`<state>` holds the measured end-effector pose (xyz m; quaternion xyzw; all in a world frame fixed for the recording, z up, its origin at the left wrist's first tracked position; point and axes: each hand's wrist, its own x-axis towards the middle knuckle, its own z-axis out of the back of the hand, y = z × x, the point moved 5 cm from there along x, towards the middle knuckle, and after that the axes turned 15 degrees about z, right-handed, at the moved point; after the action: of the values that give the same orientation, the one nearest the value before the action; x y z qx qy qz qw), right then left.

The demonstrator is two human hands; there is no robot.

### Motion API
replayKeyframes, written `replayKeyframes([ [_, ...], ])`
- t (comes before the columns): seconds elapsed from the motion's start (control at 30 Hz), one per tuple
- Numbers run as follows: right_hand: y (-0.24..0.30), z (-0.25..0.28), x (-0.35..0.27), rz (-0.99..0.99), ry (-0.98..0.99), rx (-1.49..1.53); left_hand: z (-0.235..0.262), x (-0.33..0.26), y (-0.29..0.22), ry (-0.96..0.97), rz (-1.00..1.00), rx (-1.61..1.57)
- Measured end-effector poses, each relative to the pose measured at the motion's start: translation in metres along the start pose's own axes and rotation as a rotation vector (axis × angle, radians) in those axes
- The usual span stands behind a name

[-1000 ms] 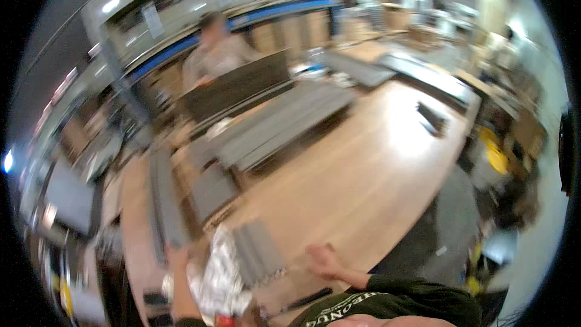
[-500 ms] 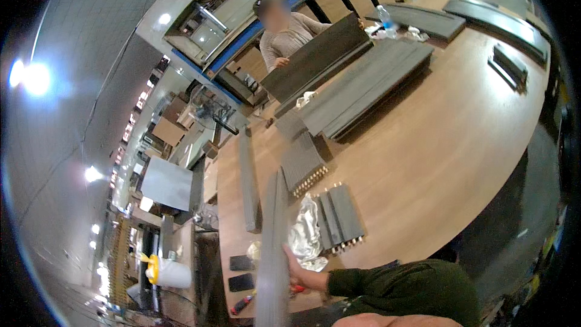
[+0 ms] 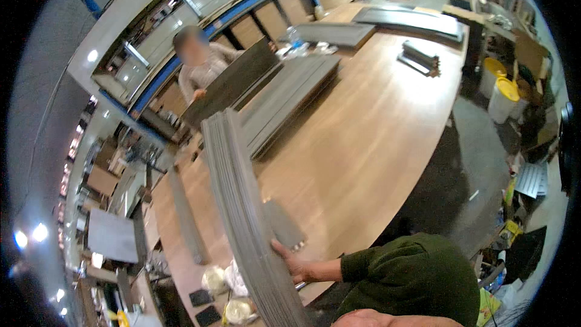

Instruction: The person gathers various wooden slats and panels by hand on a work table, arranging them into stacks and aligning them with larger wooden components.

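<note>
My right hand, in a dark green sleeve, grips the side of a stack of long grey strips. The stack is raised and tilted over the table, its far end pointing toward the other side. Beyond its edge sits a bundle of short grey pieces with pale pegs, partly hidden by the stack. A grey strip lies on the table to its left. My left hand does not show.
Across the wooden table, a person holds a dark panel. Wide grey panels lie before them. Farther right are short dark pieces. Crumpled white wrapping and two dark flat rectangles lie near the left edge.
My view has swung to the right. The stack of strips has risen and its far end now reaches farther across the table, covering more of the pegged pieces. My right hand keeps its grip.
</note>
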<state>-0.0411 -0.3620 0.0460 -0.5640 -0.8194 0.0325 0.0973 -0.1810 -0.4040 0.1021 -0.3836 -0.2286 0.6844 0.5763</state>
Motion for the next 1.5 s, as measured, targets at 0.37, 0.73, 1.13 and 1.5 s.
replayKeyframes([
  [0.37, 0.239, 0.014, -0.109, 0.752, 0.022, -0.063, -0.156, 0.038, -0.127, 0.142, -0.340, 0.186],
  [0.73, 0.518, 0.050, -0.252, 0.863, -0.623, -0.823, -0.375, -0.008, -0.269, -0.016, -0.585, 0.473],
  [1.13, 0.639, -0.032, -0.382, 1.140, -0.711, -1.918, -0.435, 0.019, -0.208, 0.106, -0.227, 0.898],
  [1.5, 0.661, -0.040, -0.364, 0.692, -0.695, -2.803, -0.423, 0.189, -0.230, 0.022, -0.168, 1.065],
])
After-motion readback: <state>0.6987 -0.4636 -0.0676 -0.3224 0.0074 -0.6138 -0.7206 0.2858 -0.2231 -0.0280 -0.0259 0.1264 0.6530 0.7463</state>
